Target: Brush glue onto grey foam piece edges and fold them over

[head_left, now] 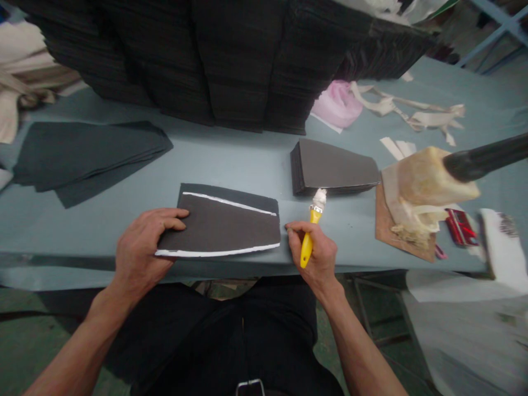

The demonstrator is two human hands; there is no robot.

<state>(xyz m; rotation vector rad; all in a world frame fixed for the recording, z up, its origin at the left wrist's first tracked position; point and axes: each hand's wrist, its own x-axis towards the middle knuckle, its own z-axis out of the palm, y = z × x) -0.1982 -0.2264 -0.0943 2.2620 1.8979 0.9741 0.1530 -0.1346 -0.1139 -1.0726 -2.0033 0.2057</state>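
Note:
My left hand (pixel 144 242) grips the left end of a dark grey panel (pixel 223 225), thumb underneath and fingers on top. White strips of what looks like glue run along the panel's near edge and across its upper part. A darker piece of material (pixel 231 193) shows along its far side. In my right hand (pixel 313 250) is a yellow-handled paintbrush (pixel 307 245), its bristles coated white and pointing away from me. The brush tip is close to the near edge of a stack of similar grey panels (pixel 336 165).
Tall black stacks (pixel 198 66) line the back of the blue-grey table (pixel 231 159). Dark sheets (pixel 86 154) lie to the left. At right, a crusted glue container (pixel 429 176) with a black handle stands on a brown board (pixel 383 231), near a red object (pixel 461 226). Pink cloth (pixel 338 104) lies behind.

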